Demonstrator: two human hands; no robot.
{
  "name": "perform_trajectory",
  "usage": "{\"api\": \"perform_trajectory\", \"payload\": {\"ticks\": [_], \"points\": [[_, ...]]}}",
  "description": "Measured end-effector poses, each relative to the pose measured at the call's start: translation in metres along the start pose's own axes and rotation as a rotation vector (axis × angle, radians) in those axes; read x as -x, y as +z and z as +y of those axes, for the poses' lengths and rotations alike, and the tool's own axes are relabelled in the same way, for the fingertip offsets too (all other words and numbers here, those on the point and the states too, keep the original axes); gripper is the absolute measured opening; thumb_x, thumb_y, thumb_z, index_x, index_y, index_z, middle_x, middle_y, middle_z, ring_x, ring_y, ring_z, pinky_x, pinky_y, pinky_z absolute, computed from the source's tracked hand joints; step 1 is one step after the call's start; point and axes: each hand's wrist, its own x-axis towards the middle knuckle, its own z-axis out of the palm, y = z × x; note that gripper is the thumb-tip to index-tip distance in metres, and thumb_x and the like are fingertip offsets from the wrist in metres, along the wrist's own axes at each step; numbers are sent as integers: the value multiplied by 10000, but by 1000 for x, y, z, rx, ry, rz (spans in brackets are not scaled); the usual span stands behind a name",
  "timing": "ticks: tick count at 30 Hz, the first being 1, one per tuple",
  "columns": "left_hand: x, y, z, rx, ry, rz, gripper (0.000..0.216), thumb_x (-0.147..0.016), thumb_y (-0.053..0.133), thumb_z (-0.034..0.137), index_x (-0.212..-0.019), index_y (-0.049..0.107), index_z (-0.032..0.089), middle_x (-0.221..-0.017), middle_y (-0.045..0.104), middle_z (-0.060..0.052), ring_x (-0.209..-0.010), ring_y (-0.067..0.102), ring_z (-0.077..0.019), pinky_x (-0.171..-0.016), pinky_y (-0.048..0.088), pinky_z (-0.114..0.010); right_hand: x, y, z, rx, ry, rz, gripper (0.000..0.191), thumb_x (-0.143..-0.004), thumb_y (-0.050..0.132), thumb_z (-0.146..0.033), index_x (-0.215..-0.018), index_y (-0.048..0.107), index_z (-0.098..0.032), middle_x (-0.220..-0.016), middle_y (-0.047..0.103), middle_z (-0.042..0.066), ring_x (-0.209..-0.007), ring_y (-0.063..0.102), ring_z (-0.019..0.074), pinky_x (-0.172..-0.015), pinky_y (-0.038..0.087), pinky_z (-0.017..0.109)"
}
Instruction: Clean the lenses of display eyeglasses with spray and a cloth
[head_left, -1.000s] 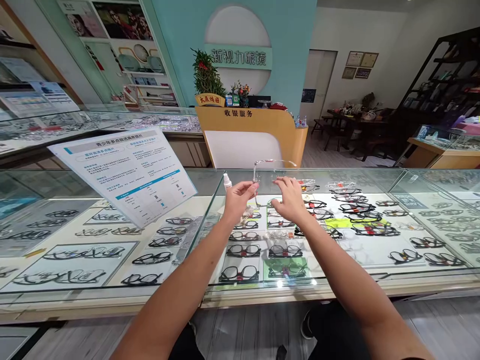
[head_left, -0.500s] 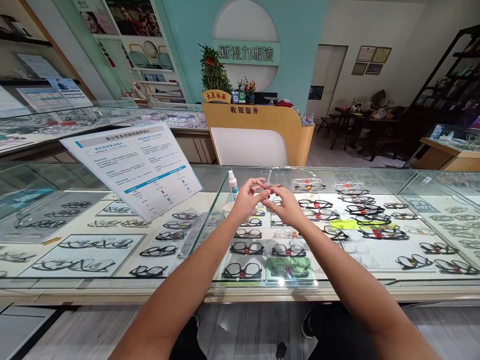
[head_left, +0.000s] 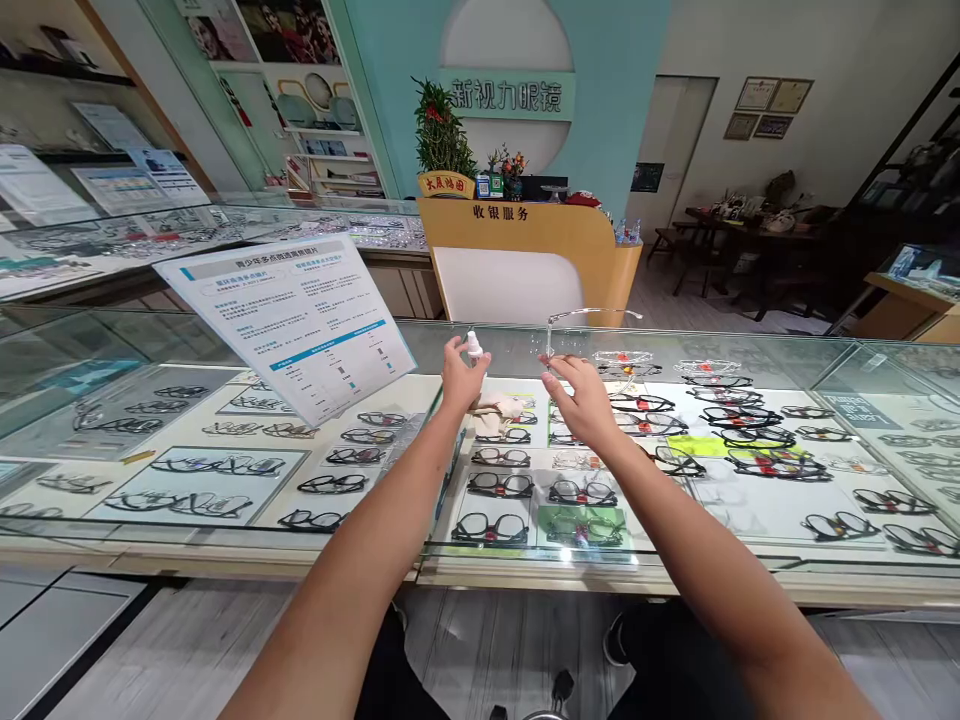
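Note:
My left hand (head_left: 463, 376) is around a small white spray bottle (head_left: 474, 345), thumb on one side and fingers on the other. Only the bottle's white top shows; its lower part is hidden behind the hand. My right hand (head_left: 579, 396) is closed on a pair of clear, thin-framed glasses (head_left: 550, 335), with one temple sticking up and bending off to the right. Much of that frame is covered by my fingers. Between the hands, a crumpled beige cloth (head_left: 496, 408) lies on the glass counter.
Beneath the glass countertop (head_left: 517, 568) sit rows of eyeglasses (head_left: 491, 527). A printed sheet (head_left: 300, 330) stands tilted on the left. Beyond the counter is a wooden cashier desk (head_left: 517, 235) with a potted plant (head_left: 442, 130).
My hands, together before, have moved apart. The left has gone left to the spray bottle, while the right keeps the glasses. The camera view has shifted slightly.

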Motion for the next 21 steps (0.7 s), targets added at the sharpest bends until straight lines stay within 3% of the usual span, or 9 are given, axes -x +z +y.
{"api": "perform_trajectory", "payload": {"ticks": [5,8,11,13,15,18,21], "points": [[-1,0,-1,32,-11,-77,282,-820,772,329,-1040,624,231,-1173,766,-125,-1185,690,-313,-1118,471,-460,0,0,-1,-36,2,42,405,-1165,481,-465,-1301,810,-272,-1292,827,108,-1218,729,309,-1104,539,502],[3,2,11,84,-3,-82,296,-833,761,388,-1047,615,245,-1077,735,-85,-1080,683,-280,-1006,521,-420,-1,-2,-1,-64,10,61,430,-1168,466,-482,-1269,825,-267,-1273,831,112,-1224,728,303,-1105,531,492],[13,5,31,176,-14,-147,346,-837,737,444,-1100,595,270,-1010,685,-40,-931,674,-225,-791,561,-349,-3,-4,-2,-94,39,79,482,-1172,431,-527,-1211,847,-287,-1254,839,103,-1225,733,298,-1110,523,489],[24,6,48,331,-82,-279,394,-787,781,487,-1064,585,286,-909,624,3,-782,614,-177,-600,486,-269,-4,-6,-2,-121,51,95,503,-1171,426,-551,-1162,858,-294,-1242,846,95,-1212,742,292,-1104,523,486],[35,3,65,557,-170,-455,463,-762,810,614,-971,572,276,-783,544,23,-651,523,-144,-468,307,-218,-5,-7,-4,-144,44,102,511,-1169,434,-565,-1122,862,-292,-1224,852,89,-1192,750,286,-1084,526,475],[49,-5,85,714,-274,-724,732,-738,697,957,-788,529,247,-670,444,15,-545,427,-124,-414,167,-212,-4,-8,-7,-183,31,82,527,-1163,442,-594,-1104,864,-285,-1173,856,84,-1120,751,281,-1027,533,454],[54,-13,95,717,-317,-886,873,-702,541,1109,-656,473,239,-597,342,26,-485,343,-110,-387,153,-212,-3,-6,-11,-243,56,43,551,-1149,452,-630,-1104,868,-270,-1161,854,90,-1078,727,282,-1014,528,446]]}}
